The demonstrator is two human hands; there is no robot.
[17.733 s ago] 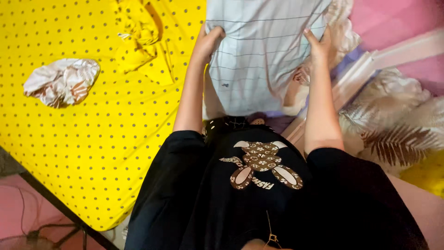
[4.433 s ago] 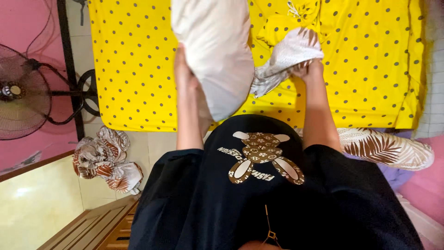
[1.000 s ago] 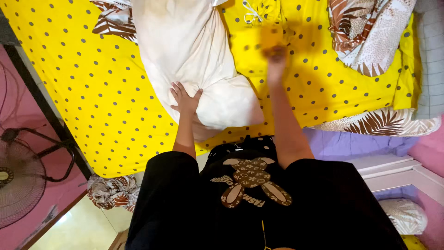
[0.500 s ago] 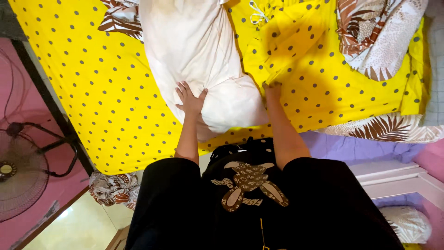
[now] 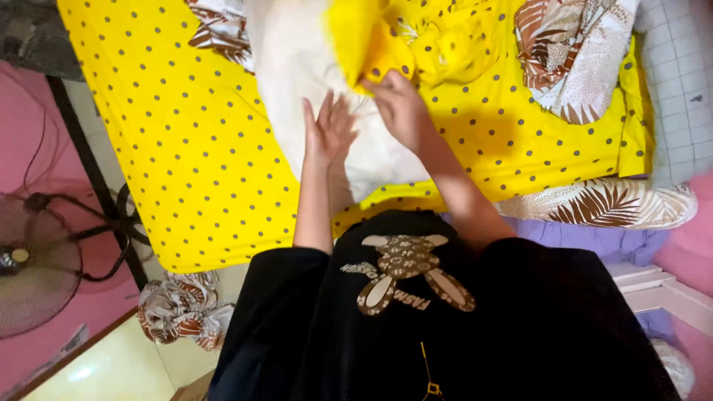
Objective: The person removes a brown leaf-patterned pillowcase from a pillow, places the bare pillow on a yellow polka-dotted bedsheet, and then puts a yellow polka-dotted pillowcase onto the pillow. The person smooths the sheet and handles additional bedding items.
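A bare white pillow (image 5: 297,82) lies on the yellow dotted bed sheet (image 5: 178,141). My left hand (image 5: 327,134) rests flat on the pillow's near part with its fingers spread. My right hand (image 5: 399,108) is closed on a yellow dotted pillowcase (image 5: 386,41), which is bunched over the pillow's upper right side. The two hands are close together, almost touching.
A brown leaf-patterned cloth (image 5: 572,52) lies at the bed's right, another (image 5: 223,26) at the pillow's upper left, and a leaf-print pillow (image 5: 601,204) at the right edge. A crumpled patterned cloth (image 5: 178,308) and a fan (image 5: 30,260) stand on the floor at left.
My right hand has pulled the yellow pillowcase left onto the pillow. My left hand slid a little up the pillow. The view shifted slightly.
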